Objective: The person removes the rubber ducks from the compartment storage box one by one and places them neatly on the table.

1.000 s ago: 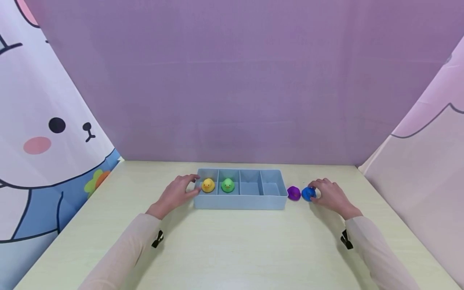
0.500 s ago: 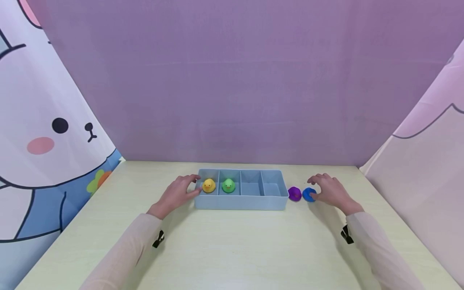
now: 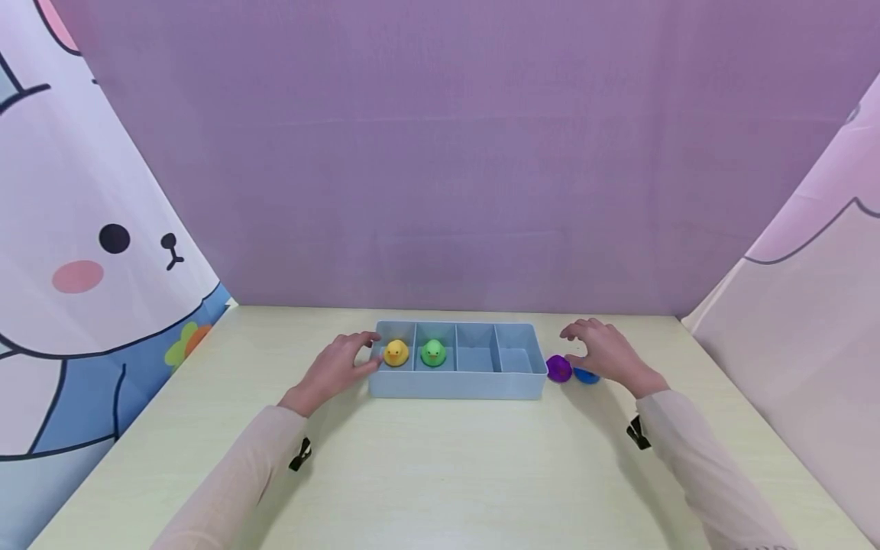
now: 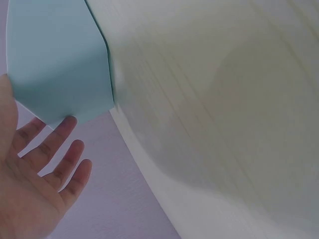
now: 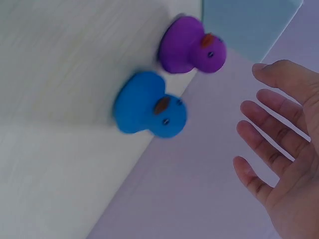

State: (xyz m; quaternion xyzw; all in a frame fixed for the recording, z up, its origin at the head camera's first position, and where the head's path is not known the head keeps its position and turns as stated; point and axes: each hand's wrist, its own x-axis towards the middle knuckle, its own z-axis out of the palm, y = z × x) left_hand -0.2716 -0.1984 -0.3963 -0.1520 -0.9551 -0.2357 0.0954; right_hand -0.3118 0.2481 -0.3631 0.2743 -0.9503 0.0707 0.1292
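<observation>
1. The tabletop (image 3: 440, 473) is pale wood-grain, closed in by a purple backdrop (image 3: 440, 153) behind and printed curtains at the sides (the left curtain (image 3: 76, 252) shows a cartoon bunny face).
2. A long light-blue tray (image 3: 457, 386) with four compartments in a row sits near the middle of the tabletop, its long side facing the person.
3. The left hand (image 3: 337, 367) rests at the tray's left end, fingers relaxed and spread, with fingertips touching the end wall near the rim; in the left wrist view the fingers (image 4: 60, 149) lie straight and loose beside the blue wall, gripping nothing.
4. The right hand (image 3: 601, 353) hovers open just right of the tray, above the two ducks on the tabletop, with fingers spread and lightly bent; the right wrist view shows its fingers (image 5: 271, 124) apart from both ducks, holding nothing.
5. A blue duck (image 5: 149, 105) sits on the tabletop right of the tray, mostly hidden under the right hand in the head view (only its lower edge shows).
6. A purple duck (image 3: 558, 368) stands between the blue duck and the tray's right end, just beside each.
7. A yellow duck (image 3: 395, 352) sits in the leftmost compartment, facing the person.
8. A green duck (image 3: 433, 352) sits in the second compartment from the left, next to the yellow one.
</observation>
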